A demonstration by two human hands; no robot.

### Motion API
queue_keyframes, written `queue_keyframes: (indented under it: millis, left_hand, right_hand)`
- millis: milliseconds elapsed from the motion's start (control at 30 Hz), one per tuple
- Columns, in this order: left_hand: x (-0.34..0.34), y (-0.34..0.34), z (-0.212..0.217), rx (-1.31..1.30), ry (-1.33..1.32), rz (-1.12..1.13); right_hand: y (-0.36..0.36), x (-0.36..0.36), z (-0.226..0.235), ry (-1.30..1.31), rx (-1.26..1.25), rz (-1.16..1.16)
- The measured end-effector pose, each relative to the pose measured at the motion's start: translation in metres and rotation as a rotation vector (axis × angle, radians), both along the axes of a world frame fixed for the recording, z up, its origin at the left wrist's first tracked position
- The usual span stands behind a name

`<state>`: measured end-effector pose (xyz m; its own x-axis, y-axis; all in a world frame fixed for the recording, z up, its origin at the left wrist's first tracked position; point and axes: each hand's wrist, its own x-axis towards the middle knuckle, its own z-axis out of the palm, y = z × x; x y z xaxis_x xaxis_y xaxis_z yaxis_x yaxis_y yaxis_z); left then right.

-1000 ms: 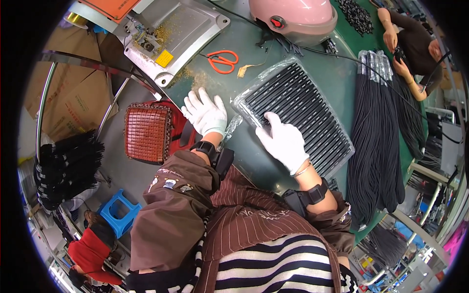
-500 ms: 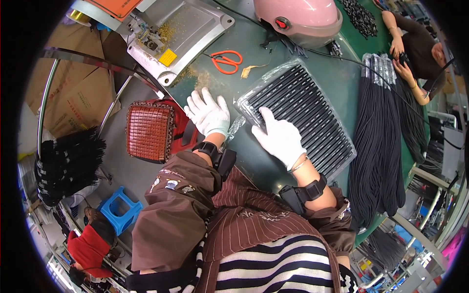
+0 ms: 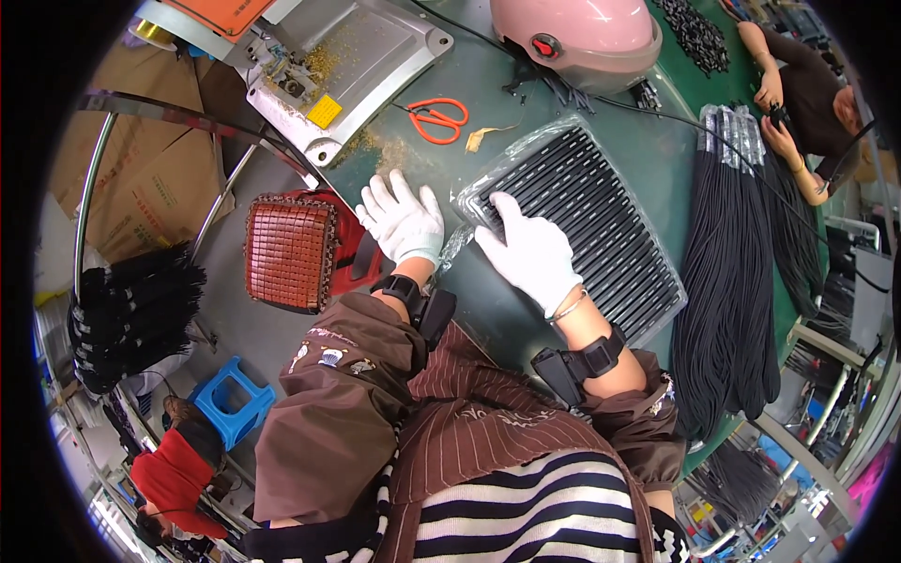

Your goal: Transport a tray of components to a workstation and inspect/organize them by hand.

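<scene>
On the head camera I see a pink helmet (image 3: 582,38) at the far side of the green table (image 3: 483,305), with a dark cable (image 3: 624,101) running past its base toward the right. At far left I have a metal machine base (image 3: 389,61) and, just beside it, orange-handled scissors (image 3: 439,119). A thick bundle of black cords (image 3: 723,281) blocks the right side; beyond it, a co-worker's hands (image 3: 772,98) hold something dark. A blue stool (image 3: 244,427) and a woven-looking red-brown cushion (image 3: 289,251) are off the table to the left.

The wrapped pack (image 3: 601,211) lies right of centre, between my hands and the cords: a slanted, four-sided slab of close-set black strips with pale marks, edged in shiny clear plastic. Crumpled clear film (image 3: 456,246) glints between the hands, and golden crumbs (image 3: 322,64) fleck the smooth metal.

My left hand (image 3: 404,221), in a white fabric glove, is spread wide with nothing visible in it. My gloved right hand (image 3: 532,255) has index finger and thumb apart at the pack's left edge; I can't tell whether it grips.
</scene>
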<state>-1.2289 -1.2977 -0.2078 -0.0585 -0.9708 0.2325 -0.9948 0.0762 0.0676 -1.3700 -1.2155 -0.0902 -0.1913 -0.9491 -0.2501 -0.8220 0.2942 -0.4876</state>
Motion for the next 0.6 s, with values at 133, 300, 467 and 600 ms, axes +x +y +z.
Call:
queue_keyframes:
  millis: [133, 300, 467, 600]
  left_hand:
    - [-0.002, 0.001, 0.0, 0.01, 0.009, -0.01]
    - [-0.003, 0.0, 0.005, 0.011, 0.003, -0.007]
    - [-0.004, 0.002, 0.005, -0.046, 0.011, -0.026]
    - [-0.005, 0.005, 0.01, 0.01, 0.026, -0.034]
  right_hand:
    - [-0.004, 0.001, -0.003, 0.009, 0.064, 0.011]
    - [-0.008, 0.002, 0.002, 0.022, 0.118, 0.019]
    - [0.0, 0.001, 0.004, 0.012, 0.105, -0.028]
    - [0.034, -0.004, 0.017, -0.083, 0.01, -0.034]
